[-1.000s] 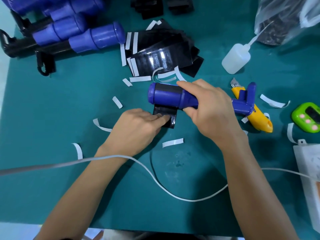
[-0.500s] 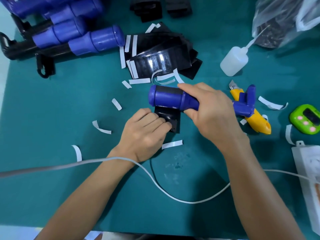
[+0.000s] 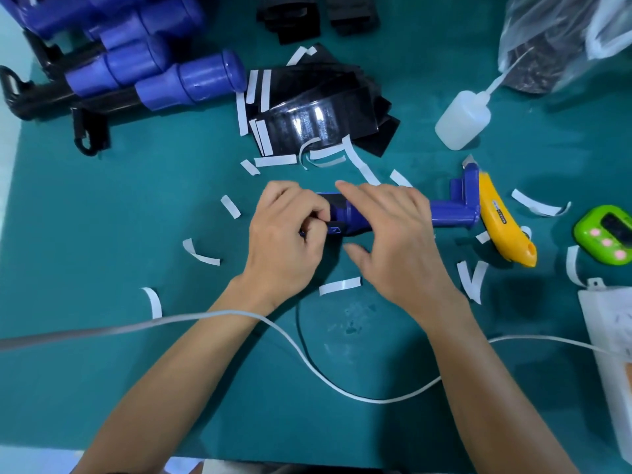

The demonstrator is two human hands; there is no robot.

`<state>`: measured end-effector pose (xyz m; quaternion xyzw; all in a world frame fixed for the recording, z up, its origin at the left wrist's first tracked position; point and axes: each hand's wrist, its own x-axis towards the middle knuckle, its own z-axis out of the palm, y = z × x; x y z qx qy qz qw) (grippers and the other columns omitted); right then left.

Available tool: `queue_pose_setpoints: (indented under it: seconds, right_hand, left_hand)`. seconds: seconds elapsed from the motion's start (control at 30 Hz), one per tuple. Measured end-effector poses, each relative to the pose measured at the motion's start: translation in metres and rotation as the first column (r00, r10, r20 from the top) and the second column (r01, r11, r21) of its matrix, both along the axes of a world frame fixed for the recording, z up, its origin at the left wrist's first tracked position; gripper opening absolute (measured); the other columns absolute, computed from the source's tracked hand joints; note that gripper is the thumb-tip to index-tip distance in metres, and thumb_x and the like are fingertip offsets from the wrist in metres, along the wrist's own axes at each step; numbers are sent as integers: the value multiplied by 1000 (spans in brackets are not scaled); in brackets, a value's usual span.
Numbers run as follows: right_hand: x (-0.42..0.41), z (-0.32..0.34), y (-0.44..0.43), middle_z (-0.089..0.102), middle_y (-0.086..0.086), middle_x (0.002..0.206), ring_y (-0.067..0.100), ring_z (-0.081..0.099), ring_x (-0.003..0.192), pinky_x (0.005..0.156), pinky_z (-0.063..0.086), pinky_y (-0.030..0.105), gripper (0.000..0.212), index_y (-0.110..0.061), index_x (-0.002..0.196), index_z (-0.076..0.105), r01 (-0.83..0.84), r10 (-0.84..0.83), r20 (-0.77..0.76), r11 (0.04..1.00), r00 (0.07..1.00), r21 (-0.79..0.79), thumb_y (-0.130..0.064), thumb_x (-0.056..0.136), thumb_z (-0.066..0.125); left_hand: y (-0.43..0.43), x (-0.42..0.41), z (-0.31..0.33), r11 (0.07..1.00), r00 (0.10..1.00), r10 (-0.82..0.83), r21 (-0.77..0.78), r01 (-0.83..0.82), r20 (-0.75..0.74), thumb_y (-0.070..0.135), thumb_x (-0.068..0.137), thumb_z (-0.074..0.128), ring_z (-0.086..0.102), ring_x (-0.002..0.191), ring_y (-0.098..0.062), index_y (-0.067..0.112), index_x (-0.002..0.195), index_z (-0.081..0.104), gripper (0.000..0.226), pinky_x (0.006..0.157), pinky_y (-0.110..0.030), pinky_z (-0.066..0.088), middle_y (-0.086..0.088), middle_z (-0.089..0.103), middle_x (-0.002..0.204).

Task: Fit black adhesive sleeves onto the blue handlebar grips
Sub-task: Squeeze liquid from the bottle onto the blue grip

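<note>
Blue grip (image 3: 355,218): left fingers (image 3: 309,205) pinch black sleeve (image 3: 337,201), right fingers (image 3: 359,191) spread over it; yellow knife (image 3: 502,227) beside.

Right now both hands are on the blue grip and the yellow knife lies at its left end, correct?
No. The head view shows the left hand and right hand on the blue grip, but the yellow knife lies at its right end.
</note>
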<state>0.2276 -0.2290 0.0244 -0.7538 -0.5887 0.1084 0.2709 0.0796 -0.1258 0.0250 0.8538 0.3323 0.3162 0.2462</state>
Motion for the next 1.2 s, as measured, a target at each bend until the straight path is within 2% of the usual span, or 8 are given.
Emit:
queue_pose_setpoints:
  seconds: [0.1,0.17,0.3,0.4,0.53,0.7,1.07,1.2]
  right_hand:
    - [-7,3,0,65,-6,124,4,53,124,122,23,37,71,-9,134,61,96,-83,-204,994,975,54,-30,72,90]
    - [-15,3,0,63,-10,118,-11,47,124,125,16,33,54,-11,120,60,147,-106,-346,985,932,92,-25,75,88]
    - [-23,-3,3,64,-14,117,-7,52,122,124,19,35,23,-13,94,62,212,-133,-405,965,904,156,-11,84,82]
    - [-25,-7,4,67,-11,121,-12,47,119,117,27,39,14,-13,87,64,246,-158,-401,952,903,180,-12,89,77]
    - [-29,-9,5,67,-14,122,-10,48,117,109,27,29,14,-16,88,61,259,-169,-395,948,903,186,-11,91,74]
    - [-32,-13,8,67,-15,117,3,54,112,106,28,28,13,-16,88,60,286,-199,-364,937,910,203,-12,92,72]
    - [-39,-24,11,64,-22,114,-9,46,106,101,30,26,15,-24,88,55,337,-239,-351,907,905,252,-18,92,69]
    - [-38,-25,10,64,-24,113,-12,46,107,99,32,26,15,-25,88,57,351,-246,-355,897,902,269,-20,91,70]
  left_hand:
    - [0,-3,4,975,999,28,-221,-21,32,6,82,50,53,90,-4,24,97,62,26,83,-8,38,18,52,87]
    - [2,-4,6,944,997,54,-329,-32,56,12,83,50,59,92,-5,38,107,57,36,83,-8,40,16,59,88]
    - [4,-5,3,926,991,85,-376,-39,107,8,85,53,62,89,-9,38,120,50,47,83,-4,39,14,64,86]
    - [3,-9,1,917,987,75,-398,-12,143,9,83,58,65,93,-15,37,125,51,50,91,-12,44,16,64,89]
    - [8,-21,-2,907,995,46,-422,-7,83,26,75,78,59,125,-18,39,133,54,64,107,-23,43,19,61,126]
    - [12,-26,-8,854,996,13,-520,33,85,24,78,85,61,125,-18,32,118,71,43,104,-25,47,12,67,129]
    - [-4,-19,-10,796,961,179,-605,-16,210,4,81,78,63,120,-4,31,107,73,37,102,-17,45,5,69,123]
    - [-6,-17,-11,776,953,211,-630,-28,218,5,80,77,64,119,-9,35,103,73,38,101,-28,50,7,69,122]
